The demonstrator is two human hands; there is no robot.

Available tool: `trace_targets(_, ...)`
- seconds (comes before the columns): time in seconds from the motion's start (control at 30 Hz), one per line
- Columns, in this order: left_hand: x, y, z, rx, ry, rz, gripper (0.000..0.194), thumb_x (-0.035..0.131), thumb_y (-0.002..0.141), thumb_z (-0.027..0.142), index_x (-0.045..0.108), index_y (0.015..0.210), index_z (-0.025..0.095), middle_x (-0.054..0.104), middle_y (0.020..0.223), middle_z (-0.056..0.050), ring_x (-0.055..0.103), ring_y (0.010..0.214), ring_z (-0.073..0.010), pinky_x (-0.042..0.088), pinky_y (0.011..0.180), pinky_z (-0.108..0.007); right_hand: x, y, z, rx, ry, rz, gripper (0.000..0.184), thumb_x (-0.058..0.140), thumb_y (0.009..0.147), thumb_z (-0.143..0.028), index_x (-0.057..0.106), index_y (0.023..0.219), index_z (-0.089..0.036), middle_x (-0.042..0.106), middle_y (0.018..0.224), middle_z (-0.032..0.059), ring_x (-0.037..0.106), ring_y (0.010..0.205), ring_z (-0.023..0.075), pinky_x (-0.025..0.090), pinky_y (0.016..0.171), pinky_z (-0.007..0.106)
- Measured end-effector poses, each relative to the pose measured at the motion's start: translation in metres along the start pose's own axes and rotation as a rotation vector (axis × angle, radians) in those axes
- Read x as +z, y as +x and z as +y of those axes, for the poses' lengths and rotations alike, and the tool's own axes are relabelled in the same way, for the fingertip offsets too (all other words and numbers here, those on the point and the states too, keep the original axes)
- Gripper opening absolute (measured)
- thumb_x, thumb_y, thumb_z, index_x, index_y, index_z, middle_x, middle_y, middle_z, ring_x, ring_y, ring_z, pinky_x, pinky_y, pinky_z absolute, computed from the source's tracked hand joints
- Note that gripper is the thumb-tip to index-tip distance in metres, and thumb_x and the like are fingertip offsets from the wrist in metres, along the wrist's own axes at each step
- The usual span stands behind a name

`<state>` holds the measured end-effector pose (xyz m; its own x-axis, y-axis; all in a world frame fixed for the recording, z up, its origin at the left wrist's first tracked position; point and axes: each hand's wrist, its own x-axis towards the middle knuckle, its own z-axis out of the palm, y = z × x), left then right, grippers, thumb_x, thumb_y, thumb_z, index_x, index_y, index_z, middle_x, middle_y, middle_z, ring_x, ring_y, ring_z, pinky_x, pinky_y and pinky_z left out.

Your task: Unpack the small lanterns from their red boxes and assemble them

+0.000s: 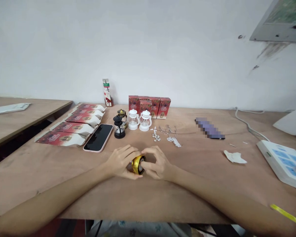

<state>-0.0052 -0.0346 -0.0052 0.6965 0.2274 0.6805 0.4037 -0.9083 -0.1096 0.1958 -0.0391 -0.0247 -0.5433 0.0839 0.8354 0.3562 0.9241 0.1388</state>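
My left hand (124,162) is wrapped round a small gold lantern (137,164), which lies tipped on its side above the table with its base facing right. The fingers of my right hand (159,164) are curled against that base, at its dark round opening; something pale shows inside. Just beyond my hands stand a black lantern (119,127), a black-and-gold lantern (122,116) and two white lanterns (133,119). Several button cells (156,135) lie to their right, beside bent wire handles (168,130) and small white tags (174,141).
Red boxes (163,108) stand at the back, and flattened red cartons (64,138) lie along the left. A phone (98,138) rests near them, a bottle (107,93) behind. To the right are a purple pouch-like item (209,128), crumpled paper (234,157) and a white device (281,161).
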Motion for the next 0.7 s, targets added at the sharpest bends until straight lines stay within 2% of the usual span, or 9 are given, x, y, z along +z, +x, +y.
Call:
trace_targets(0.27,0.0036,-0.0001,-0.0015,0.036,0.067,0.029,0.047,0.058,0.073,0.053,0.054,0.098,0.013,0.066,0.081,-0.008,0.060,0.070,-0.0180,0.049,0.057,-0.027,0.0026,-0.0013,0.0006,-0.002,-0.001,-0.074,0.012,0.044,0.081,-0.019,0.054,0.086,-0.021,0.043,0.110,0.0110,0.046,0.092,0.0195,0.041,0.074,0.035)
trace_targets(0.43,0.0031,-0.0007,-0.0032,0.054,0.068,0.028,0.050,0.059,0.072,0.054,0.053,0.100,0.013,0.067,0.081,-0.009,0.061,0.069,-0.0186,0.049,0.056,-0.027,0.0023,0.0007,0.0020,-0.013,0.008,-0.076,0.017,0.043,0.080,-0.012,0.054,0.090,-0.021,0.045,0.106,0.0100,0.046,0.088,0.0181,0.041,0.074,0.033)
trace_targets(0.57,0.0009,-0.0004,-0.0029,0.021,0.048,0.022,0.052,0.059,0.073,0.054,0.052,0.103,0.013,0.067,0.083,-0.010,0.062,0.072,-0.0199,0.050,0.057,-0.028,0.0032,0.0006,0.0009,-0.006,0.018,0.015,0.015,0.043,0.084,-0.010,0.051,0.091,-0.020,0.048,0.102,0.0079,0.047,0.090,0.0166,0.043,0.076,0.031)
trace_targets(0.7,-0.0026,0.0000,-0.0040,-0.070,-0.029,0.017,0.053,0.059,0.074,0.054,0.051,0.107,0.013,0.066,0.087,-0.010,0.063,0.077,-0.0200,0.052,0.065,-0.029,0.0039,-0.0009,0.0030,0.042,0.072,0.144,0.013,0.037,0.090,-0.011,0.045,0.093,-0.021,0.054,0.092,0.0051,0.052,0.085,0.0150,0.044,0.075,0.031)
